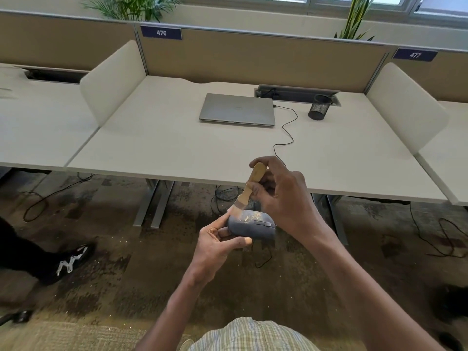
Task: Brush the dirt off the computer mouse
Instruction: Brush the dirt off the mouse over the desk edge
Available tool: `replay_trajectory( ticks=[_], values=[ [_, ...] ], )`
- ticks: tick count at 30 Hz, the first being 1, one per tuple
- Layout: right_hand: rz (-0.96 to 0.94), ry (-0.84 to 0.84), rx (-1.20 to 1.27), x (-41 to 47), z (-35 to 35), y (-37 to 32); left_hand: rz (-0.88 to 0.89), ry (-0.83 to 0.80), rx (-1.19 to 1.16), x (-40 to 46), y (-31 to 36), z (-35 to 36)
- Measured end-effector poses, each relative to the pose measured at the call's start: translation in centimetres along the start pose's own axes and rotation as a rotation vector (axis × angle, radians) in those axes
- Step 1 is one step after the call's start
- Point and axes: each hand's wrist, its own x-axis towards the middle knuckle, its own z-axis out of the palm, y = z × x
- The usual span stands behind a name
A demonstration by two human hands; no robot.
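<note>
**Mouse being brushed at desk 476**

A grey computer mouse (253, 226) is held up in the air in front of the desk (177, 148), out over the carpet rather than resting on the tabletop. It's gripped by the left hand (217, 245), thumb curled along the near side and fingers wrapped round the left end. Pale specks of dirt can be seen on its top. A small wooden-handled brush (249, 188) is pinched by the right hand (281, 196), fingers curled round the handle, bristles pointed down and touching the top left of the mouse.

The desk is a plain off-white top. A closed silver laptop (237, 109) is laid flat toward the back, with a black cable (288, 133) plugged into its right side and snaking forward toward the hands. A black mesh pen cup (319, 107) is stood to the right of the laptop, just beside an open cable slot in the desk. White rounded side panels are fitted left and right, and a tan partition is set along the back, with blue number tags reading 476 (161, 33) and 477.

Green plants and windows are seen behind the partition. The floor is covered in mottled brown carpet (114, 262), with loose cables under the desks. A black shoe (73, 259) with white markings is visible at the left.
</note>
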Motion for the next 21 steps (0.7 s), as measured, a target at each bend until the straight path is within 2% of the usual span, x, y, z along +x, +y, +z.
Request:
replay_trajectory(
  ticks=[4,11,16,21],
  values=[
    [-0.018,-0.093,-0.068,-1.06,0.74,0.01,0.007,0.009,0.004,0.06,-0.02,0.17],
    [-0.021,-0.022,-0.084,-0.22,0.54,0.25,-0.001,0.017,0.006,-0.06,0.06,0.29],
    [-0.033,-0.091,-0.077,-0.91,0.92,0.00,0.003,0.016,0.020,-0.27,0.06,-0.09],
    [-0.002,-0.038,-0.054,-0.49,0.54,0.09,0.000,0.017,0.002,-0.78,-0.12,0.14]
  ],
)
